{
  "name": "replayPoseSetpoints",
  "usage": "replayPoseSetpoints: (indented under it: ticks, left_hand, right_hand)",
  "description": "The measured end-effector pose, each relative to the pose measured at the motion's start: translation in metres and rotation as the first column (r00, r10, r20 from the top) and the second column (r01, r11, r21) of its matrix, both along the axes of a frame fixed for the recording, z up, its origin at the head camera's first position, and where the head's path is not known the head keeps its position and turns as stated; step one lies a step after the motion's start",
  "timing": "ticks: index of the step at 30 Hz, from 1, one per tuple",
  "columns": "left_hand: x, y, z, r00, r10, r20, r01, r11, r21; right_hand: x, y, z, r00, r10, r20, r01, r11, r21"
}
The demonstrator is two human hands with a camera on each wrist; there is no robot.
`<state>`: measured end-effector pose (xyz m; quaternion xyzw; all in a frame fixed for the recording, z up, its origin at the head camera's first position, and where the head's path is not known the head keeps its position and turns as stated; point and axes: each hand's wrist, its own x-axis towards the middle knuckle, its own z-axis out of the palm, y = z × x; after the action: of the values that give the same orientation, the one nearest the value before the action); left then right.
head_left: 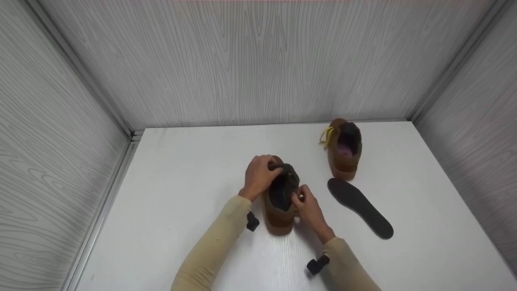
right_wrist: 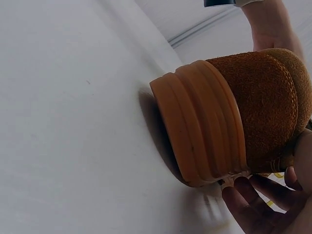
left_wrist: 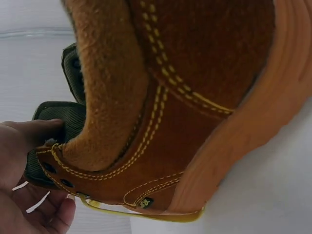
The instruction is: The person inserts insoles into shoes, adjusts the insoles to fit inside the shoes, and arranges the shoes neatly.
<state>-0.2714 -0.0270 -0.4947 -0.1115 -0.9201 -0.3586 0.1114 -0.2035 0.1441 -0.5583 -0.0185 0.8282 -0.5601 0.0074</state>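
Observation:
A brown suede shoe with yellow stitching stands on the table, its heel toward me and its dark opening facing up. My left hand grips the dark green tongue at the far end of the opening, the thumb lying on it in the left wrist view. At the right side of the opening, my right hand pinches the shoe's edge between thumb and fingers. Its other fingers lie low along the shoe's side, close to the thick orange-brown sole. A yellow lace runs along the side.
A second brown shoe with yellow laces stands at the back right, something pinkish inside it. Just in front of it a dark grey insole lies flat on the white table. Grey wood-grain panels enclose the back and sides.

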Motion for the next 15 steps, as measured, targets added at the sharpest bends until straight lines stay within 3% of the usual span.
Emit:
replayPoseSetpoints:
  ticks: [6, 11, 15]
  left_hand:
    - [0.006, 0.006, 0.001, 0.994, 0.024, -0.106, -0.037, 0.992, -0.118]
    - [0.01, 0.01, 0.003, 0.966, -0.025, -0.257, -0.049, 0.959, -0.278]
    - [0.014, 0.012, 0.001, 0.948, -0.069, -0.31, -0.047, 0.934, -0.354]
  right_hand:
    - [-0.001, -0.001, 0.0, 1.0, 0.0, 0.001, 0.0, 1.0, 0.015]
    - [0.0, -0.002, 0.002, 1.0, -0.01, 0.012, 0.009, 1.0, 0.029]
    - [-0.001, -0.003, 0.002, 1.0, -0.005, 0.016, 0.004, 0.999, 0.034]
